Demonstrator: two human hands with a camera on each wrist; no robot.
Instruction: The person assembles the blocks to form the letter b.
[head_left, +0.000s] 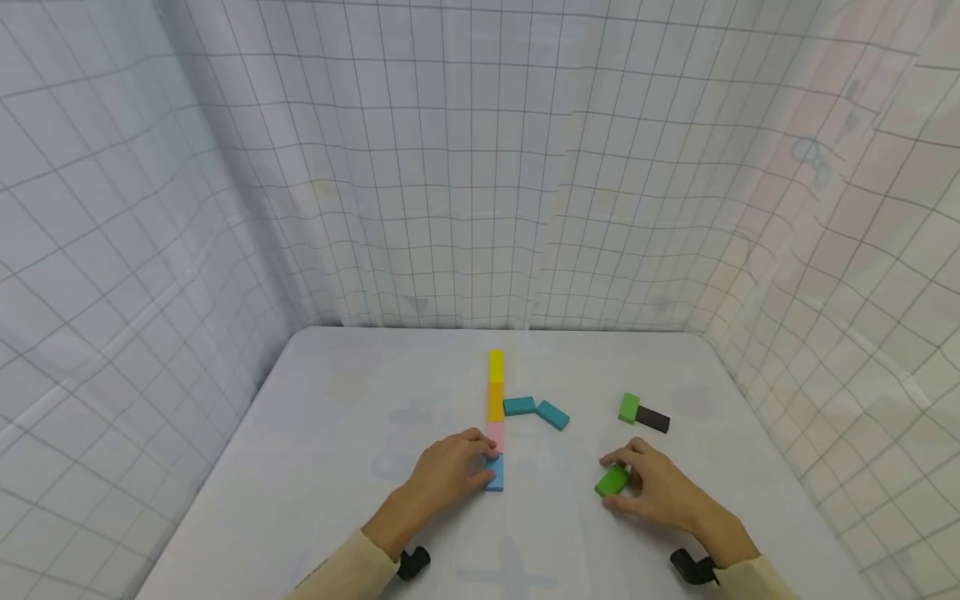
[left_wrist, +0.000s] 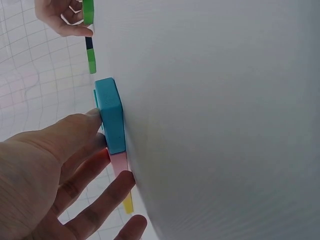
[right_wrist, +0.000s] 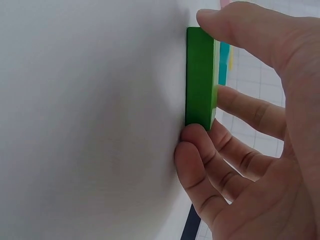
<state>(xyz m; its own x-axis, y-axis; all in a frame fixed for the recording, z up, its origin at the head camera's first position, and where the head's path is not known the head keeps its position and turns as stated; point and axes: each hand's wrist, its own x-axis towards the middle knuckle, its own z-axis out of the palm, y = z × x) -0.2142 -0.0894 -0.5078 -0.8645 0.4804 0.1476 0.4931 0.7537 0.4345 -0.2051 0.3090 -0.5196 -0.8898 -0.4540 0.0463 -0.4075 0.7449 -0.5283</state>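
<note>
In the head view, my left hand (head_left: 448,471) is at the near end of a straight row of blocks. Its thumb and fingertips hold the blue block (left_wrist: 111,117), which lies flat on the table. Beyond it, the row continues with a pink block (head_left: 495,435), an orange block (head_left: 496,402) and a yellow block (head_left: 496,365). Off to the right, my right hand (head_left: 654,487) grips a green block (right_wrist: 200,77) between thumb and fingers. That block sits at or very near the tabletop, tilted relative to the row.
Two teal blocks (head_left: 519,406) extend rightward from the orange block, the outer one angled. Farther right, another green block (head_left: 629,407) touches a black block (head_left: 653,419). White gridded curtains (head_left: 495,167) surround the white table (head_left: 337,400) at the back and sides.
</note>
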